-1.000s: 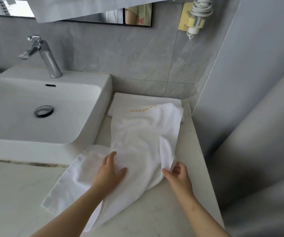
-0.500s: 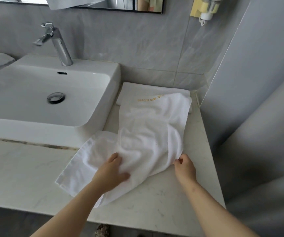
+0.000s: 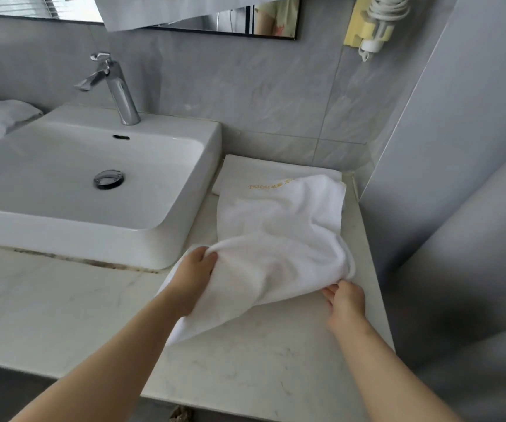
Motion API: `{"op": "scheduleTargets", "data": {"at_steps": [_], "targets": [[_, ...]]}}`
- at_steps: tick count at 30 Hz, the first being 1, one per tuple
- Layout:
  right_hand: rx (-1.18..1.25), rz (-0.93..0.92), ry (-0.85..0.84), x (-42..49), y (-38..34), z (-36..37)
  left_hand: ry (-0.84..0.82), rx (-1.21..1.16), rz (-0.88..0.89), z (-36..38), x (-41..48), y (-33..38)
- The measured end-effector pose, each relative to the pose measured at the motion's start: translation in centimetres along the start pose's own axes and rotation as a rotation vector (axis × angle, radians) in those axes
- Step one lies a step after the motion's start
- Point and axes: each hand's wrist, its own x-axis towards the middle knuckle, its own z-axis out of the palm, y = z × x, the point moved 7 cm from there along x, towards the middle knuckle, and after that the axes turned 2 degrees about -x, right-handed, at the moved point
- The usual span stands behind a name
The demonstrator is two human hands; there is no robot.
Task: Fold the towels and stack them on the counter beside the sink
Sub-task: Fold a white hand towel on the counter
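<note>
I have my left hand (image 3: 195, 275) gripping and right hand (image 3: 344, 300) pinching the loose towel (image 3: 276, 233) at its near end, its long axis running away onto the folded hotel towel (image 3: 258, 170).

Chrome faucet (image 3: 115, 86), spout pointing left; black-framed mirror (image 3: 203, 24) above grey wall tiles (image 3: 245, 86); white corded hair dryer (image 3: 382, 13) in yellow holder (image 3: 352, 32), upper right
</note>
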Motion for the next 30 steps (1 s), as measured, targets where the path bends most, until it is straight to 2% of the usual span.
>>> {"op": "scheduleTargets", "data": {"at_steps": [6, 10, 12, 14, 15, 16, 18, 20, 22, 23, 24, 27, 30], "targets": [[0.183, -0.031, 0.003, 0.4, -2.8, -0.6, 0.15, -0.322, -0.124, -1.5, 3.6, 1.1], [0.176, -0.078, 0.041, 1.0, -4.2, -2.2, 0.258, -0.511, -0.201, -1.7, 4.8, 1.3], [0.133, -0.11, 0.058, 1.0, -4.4, -2.6, 0.242, -0.551, -0.191, -1.2, 5.0, 1.3], [0.067, -0.08, 0.04, 0.9, -3.5, -2.5, 0.131, -0.607, -0.145, 0.2, 4.8, 1.6], [0.027, -0.039, 0.011, 0.7, -2.5, -2.2, 0.095, -0.543, -0.095, 0.7, 4.8, 1.5], [-0.003, 0.011, -0.029, 0.6, -1.3, -1.8, 0.086, -0.359, -0.026, 1.0, 4.6, 1.5], [-0.085, 0.079, -0.098, 0.1, 0.8, -1.0, 0.133, 0.23, 0.121, 1.6, 3.6, 1.6], [-0.157, 0.073, -0.113, -0.2, 1.8, -0.4, 0.18, 0.73, 0.436, 3.0, 1.8, 2.3], [-0.164, 0.077, -0.088, -0.3, 2.5, -0.1, 0.047, 0.989, 0.729, 6.2, -0.3, 1.9], [-0.215, 0.051, -0.073, -0.4, 2.7, 0.0, -0.037, 1.094, 0.775, 7.5, -0.9, 0.9], [-0.326, -0.008, -0.061, -0.6, 2.6, 0.0, -0.137, 1.171, 0.738, 8.2, -1.0, -0.2], [-0.786, -0.223, -0.146, -1.6, 2.0, 1.2, -0.24, 1.058, 0.546, 8.0, -0.3, -2.2], [-1.071, -0.317, -0.29, -2.0, 2.2, 2.8, -0.268, 0.978, 0.616, 8.0, -0.4, -1.9]]}}
